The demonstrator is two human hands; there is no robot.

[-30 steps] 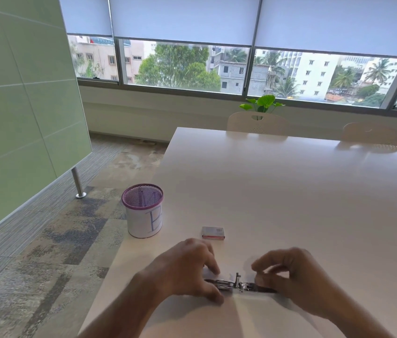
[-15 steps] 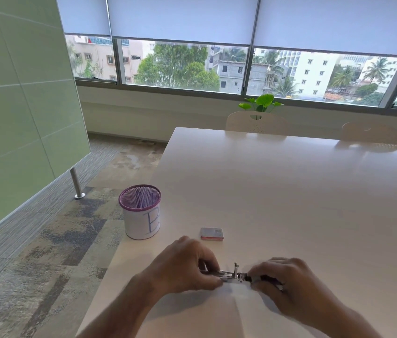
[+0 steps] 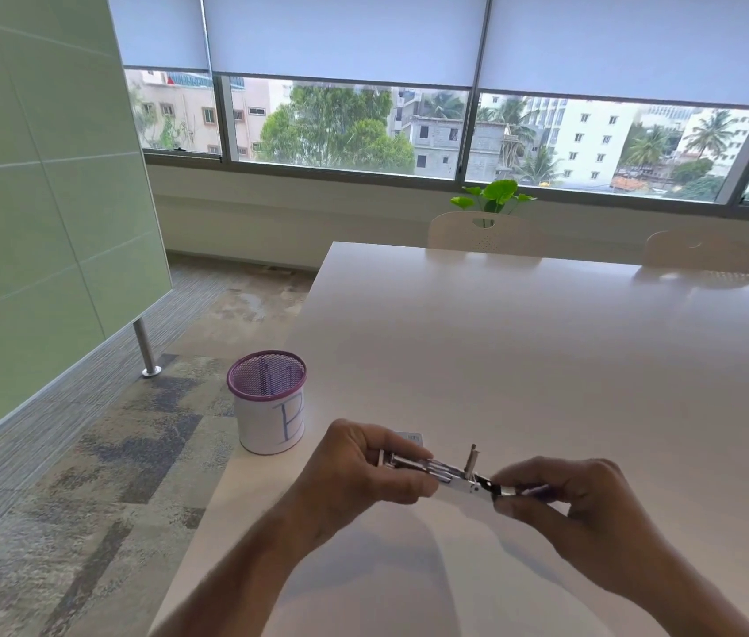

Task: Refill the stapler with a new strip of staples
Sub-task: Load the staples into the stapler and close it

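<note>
L hand (image 3: 358, 475) fingers pinched on front end of small silver metal stapler (image 3: 450, 475) | R hand (image 3: 579, 503) fingers pinched on purple rear end | stapler held above white surface (image 3: 547, 360), long axis L–R betw. hands, opened | small staple box (image 3: 411, 437) just behind L hand, nearer L.

A large handwritten blue letter "B" stands on the white paper wrapped around the purple mesh pen cup (image 3: 269, 409), left of the left hand's grip. Print on the small staple box (image 3: 410, 437) is too blurred to read.
</note>
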